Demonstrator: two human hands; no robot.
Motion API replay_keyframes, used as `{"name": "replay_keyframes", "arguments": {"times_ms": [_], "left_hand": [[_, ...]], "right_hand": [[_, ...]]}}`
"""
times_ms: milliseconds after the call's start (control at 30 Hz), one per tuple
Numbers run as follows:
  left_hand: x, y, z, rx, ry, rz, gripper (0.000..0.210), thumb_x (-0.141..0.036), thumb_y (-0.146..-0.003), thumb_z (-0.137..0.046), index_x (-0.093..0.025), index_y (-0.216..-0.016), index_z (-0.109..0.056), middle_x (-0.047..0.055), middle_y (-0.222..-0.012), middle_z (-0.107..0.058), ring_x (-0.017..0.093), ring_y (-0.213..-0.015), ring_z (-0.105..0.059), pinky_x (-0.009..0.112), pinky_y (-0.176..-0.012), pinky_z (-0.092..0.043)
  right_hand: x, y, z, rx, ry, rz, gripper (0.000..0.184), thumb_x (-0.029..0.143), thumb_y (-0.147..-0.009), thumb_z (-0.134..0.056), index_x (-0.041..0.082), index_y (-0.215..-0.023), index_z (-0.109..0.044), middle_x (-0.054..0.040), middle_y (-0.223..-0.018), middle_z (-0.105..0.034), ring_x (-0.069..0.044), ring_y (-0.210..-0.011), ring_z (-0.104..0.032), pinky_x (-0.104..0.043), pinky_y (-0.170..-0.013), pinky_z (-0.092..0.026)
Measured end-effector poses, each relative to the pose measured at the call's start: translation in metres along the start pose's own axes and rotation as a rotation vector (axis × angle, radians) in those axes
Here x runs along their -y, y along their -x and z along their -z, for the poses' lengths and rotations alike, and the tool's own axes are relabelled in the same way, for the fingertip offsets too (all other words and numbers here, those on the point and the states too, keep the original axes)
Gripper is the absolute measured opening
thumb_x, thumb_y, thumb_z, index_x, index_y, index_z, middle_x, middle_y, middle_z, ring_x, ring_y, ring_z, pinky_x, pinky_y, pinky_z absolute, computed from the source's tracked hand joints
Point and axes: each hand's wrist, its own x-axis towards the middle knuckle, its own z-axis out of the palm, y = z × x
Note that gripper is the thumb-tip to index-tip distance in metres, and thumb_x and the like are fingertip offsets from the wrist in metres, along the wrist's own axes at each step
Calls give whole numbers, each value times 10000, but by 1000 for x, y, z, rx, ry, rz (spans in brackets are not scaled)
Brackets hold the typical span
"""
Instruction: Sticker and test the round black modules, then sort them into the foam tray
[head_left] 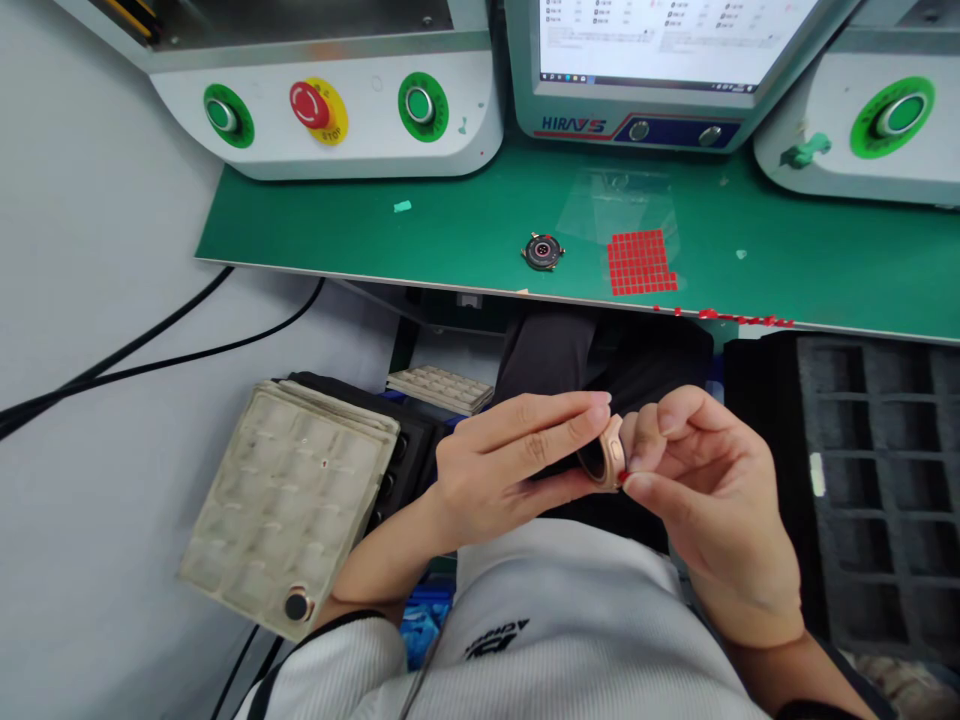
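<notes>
Above my lap, my left hand [517,455] grips a gold-coloured watch case [614,452] between its fingers and thumb, the case tilted on edge. My right hand [705,490] is at the right side of the case, thumb and forefinger pinched together over a small red sticker [623,478] at the case's lower edge. Whether the sticker touches the case, I cannot tell. On the green bench a second watch case [543,252] lies with its sensor side up. Right of it is a sheet of red stickers [641,262].
Pale trays [285,500] are stacked at my left, with one round watch part [298,604] on top. A black compartment tray [885,480] stands at my right. Beyond the green bench [465,235] are a monitor [645,60] and a red stop button [309,105]. Black cables [150,355] hang at left.
</notes>
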Motion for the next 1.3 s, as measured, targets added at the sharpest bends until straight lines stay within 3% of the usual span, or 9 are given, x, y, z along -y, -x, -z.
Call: {"name": "replay_keyframes", "arguments": {"times_ms": [400,533,633,733,833,900,967,1133,1300], "left_hand": [[4,3,0,-23,51,-28,571,-195,-775,-795,-203,-1315,-610,82,-1224,-715,140,-999,-729,215,-880,-622],[11,4,-1,-11,95,-13,574,-171,-755,-805,-207,-1300,-629,86,-1201,-724,142,-984,-733,206,-882,-614],[18,6,-6,-2,289,63,601,-201,-703,-850,-213,-1273,-658,95,-1166,-734,169,-972,-736,237,-880,-621],[24,9,-13,23,692,306,566,-315,-776,-802,-271,-1313,-630,100,-1209,-712,200,-920,-750,253,-714,-656],[23,12,-18,132,1105,536,452,-382,-936,-608,-321,-1381,-559,111,-1283,-672,229,-913,-753,253,-556,-639],[20,13,-22,171,1306,625,407,-368,-969,-539,-294,-1369,-561,123,-1273,-667,227,-894,-746,276,-539,-637],[15,12,-27,109,1416,690,342,-345,-961,-543,-233,-1280,-603,124,-1170,-688,199,-831,-725,268,-523,-623],[4,12,-38,-106,1281,745,310,-451,-936,-581,-148,-1002,-582,57,-885,-661,88,-580,-585,173,-431,-510],[-1,15,-41,-93,1053,624,229,-374,-986,-514,-151,-964,-559,34,-882,-625,27,-496,-509,133,-430,-412]], "right_hand": [[0,-4,0,19,-19,-62,279,72,-753,-785,246,-850,-590,60,-718,-619,-112,-699,-625,-246,-638,-542],[-5,-12,-5,-32,-127,-126,469,119,-622,-884,257,-900,-532,101,-697,-545,-71,-564,-568,-191,-516,-511],[-12,-14,-8,-49,-136,-126,543,178,-594,-903,277,-961,-516,83,-819,-575,-52,-523,-540,-172,-436,-471],[-14,-13,-5,-171,-71,56,435,229,-675,-842,284,-982,-540,53,-893,-588,-43,-498,-494,-180,-403,-428],[-11,-11,3,-379,5,274,283,185,-748,-737,267,-970,-583,30,-903,-585,-45,-533,-492,-196,-465,-440],[-8,-10,8,-432,29,323,229,144,-762,-685,247,-948,-600,19,-886,-586,-53,-559,-505,-207,-506,-452],[-9,-10,11,-427,54,343,216,118,-772,-649,240,-945,-606,16,-872,-590,-61,-564,-515,-219,-522,-460],[-21,-6,9,-383,211,656,331,56,-787,-614,259,-1048,-595,23,-926,-609,-67,-529,-517,-232,-476,-460],[-28,-3,3,-325,334,797,346,21,-802,-596,243,-1067,-599,15,-883,-609,-100,-600,-549,-249,-511,-479]]}}
